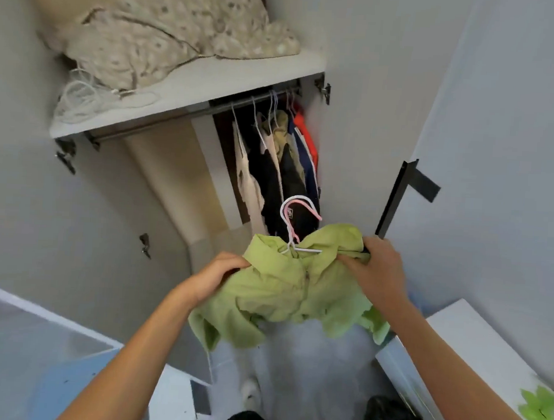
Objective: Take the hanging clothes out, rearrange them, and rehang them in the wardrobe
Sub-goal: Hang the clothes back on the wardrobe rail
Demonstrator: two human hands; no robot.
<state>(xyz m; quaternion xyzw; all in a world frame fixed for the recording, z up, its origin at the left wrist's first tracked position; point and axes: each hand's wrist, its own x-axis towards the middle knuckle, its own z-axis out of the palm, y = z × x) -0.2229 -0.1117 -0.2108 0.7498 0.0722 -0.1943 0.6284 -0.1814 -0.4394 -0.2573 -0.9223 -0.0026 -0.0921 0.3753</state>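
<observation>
The job looks about partway done. One green shirt [294, 287] is out of the wardrobe [352, 149] and sits in front of the person, low down and just in front of the open wardrobe. It is on a white hanger [289, 225], and a pink hanger [308, 206] pokes up right beside the white one. I cannot tell if the pink one carries anything. Inside the wardrobe, a bunch of hanging clothes [281, 171] is on the rail [165, 120], pushed over to the right side. The left part of the rail is bare. So my guess is that the green shirt is being fixed on its hanger and has not gone back on the rail yet. Both hands are closed on the shirt. The left hand [216, 275] grips the left shoulder of the shirt, with the fingers curled into the cloth. The right hand [375, 266] grips the right shoulder, fingers bunching the cloth there. The shirt is wrinkled and hangs down between the two hands. Up on the top shelf [192, 89] lies a folded blanket [169, 34] with some white cord [82, 100] next to it.
</observation>
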